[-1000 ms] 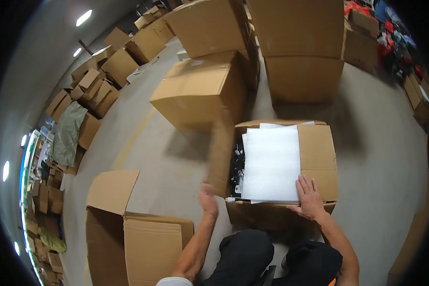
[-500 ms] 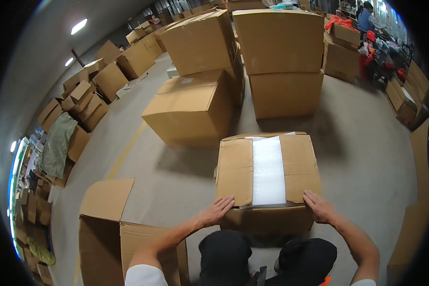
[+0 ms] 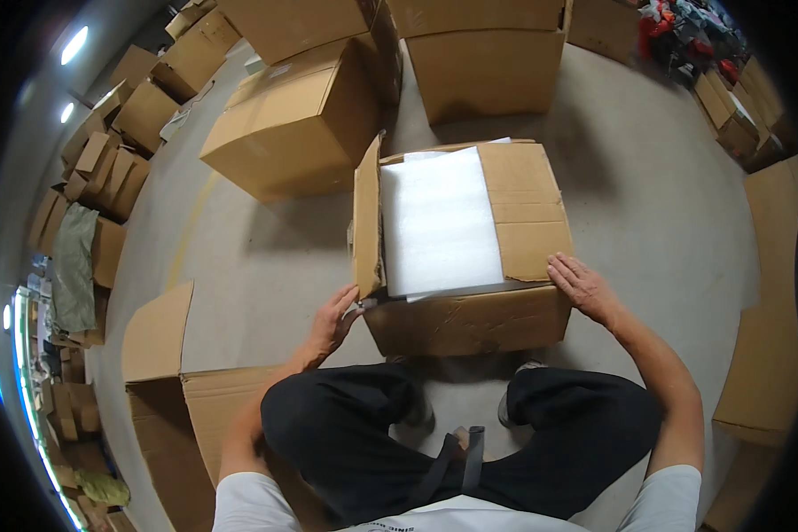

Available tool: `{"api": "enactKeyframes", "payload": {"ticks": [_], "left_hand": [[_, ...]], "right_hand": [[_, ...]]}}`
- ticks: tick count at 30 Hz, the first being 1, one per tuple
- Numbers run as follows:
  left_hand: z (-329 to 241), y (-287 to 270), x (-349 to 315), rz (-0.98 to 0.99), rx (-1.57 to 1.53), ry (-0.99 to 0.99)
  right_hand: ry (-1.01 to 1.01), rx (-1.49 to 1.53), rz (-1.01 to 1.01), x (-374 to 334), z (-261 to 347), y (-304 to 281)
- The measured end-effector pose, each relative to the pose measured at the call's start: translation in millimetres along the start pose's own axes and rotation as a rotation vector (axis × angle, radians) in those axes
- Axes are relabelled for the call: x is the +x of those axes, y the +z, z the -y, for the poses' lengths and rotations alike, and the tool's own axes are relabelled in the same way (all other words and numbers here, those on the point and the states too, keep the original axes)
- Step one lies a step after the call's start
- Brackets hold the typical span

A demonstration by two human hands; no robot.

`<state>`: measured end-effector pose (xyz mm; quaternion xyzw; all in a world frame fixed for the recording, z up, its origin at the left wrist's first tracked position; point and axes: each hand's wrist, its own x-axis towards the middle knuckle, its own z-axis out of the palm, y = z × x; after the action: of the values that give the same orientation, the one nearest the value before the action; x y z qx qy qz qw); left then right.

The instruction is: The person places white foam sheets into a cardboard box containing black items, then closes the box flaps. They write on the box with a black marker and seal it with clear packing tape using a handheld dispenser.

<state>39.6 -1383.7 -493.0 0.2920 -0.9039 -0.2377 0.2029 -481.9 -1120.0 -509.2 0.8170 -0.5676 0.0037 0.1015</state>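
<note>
The grey floor [image 3: 656, 213] carries everything. Beyond the working area stand a stack of cartons [image 3: 483, 80] and, left of it, a wide closed carton [image 3: 270, 133]; compared with half a second ago, all of them sit higher in the view, which now takes in more of the person's bent knees in dark trousers [image 3: 337, 434].

The cardboard box [image 3: 470, 324] rests on the floor directly in front of the knees, one side wall facing the person. Its long axis appears to run left to right, the right end a little farther off, though the lens foreshortens its depth. At lower left is an open carton [image 3: 160, 332], its mouth dark inside.

The white foam sheet [image 3: 443, 222] lies flat in the box's top, its visible part longer front to back. Much more of it shows than half a second ago, because the left flap [image 3: 366, 222], flat then, now stands raised along its edge. The right flap [image 3: 532, 213] remains folded down.

The right hand [image 3: 581, 282] lies flat on that flap's front corner, fingers extended and close together. The left hand [image 3: 332, 321] is at the raised flap's lower front corner, fingers curled; whether it pinches the cardboard, I cannot tell.
</note>
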Motion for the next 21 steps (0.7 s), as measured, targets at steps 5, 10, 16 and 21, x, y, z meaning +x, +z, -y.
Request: {"api": "enactKeyframes", "payload": {"ticks": [5, 10, 16, 21], "left_hand": [[4.8, 4.4, 4.6, -0.024, 0.056, -0.028], [-14.4, 22.5, 31.8, 0.072, 0.172, -0.307], [-4.2, 0.2, 24.5, 0.275, 0.389, 0.294], [-15.2, -27.3, 36.7, 0.63, 0.616, 0.406]], "right_hand": [[0.029, 0.092, 0.114, 1.1, -1.6, -21.6], [0.024, 0.075, 0.127, 5.3, -2.0, -32.9], [0.011, 0.066, 0.118, -0.5, -6.8, -27.6], [0.118, 0.31, 0.134, -0.9, -6.3, -41.5]]}}
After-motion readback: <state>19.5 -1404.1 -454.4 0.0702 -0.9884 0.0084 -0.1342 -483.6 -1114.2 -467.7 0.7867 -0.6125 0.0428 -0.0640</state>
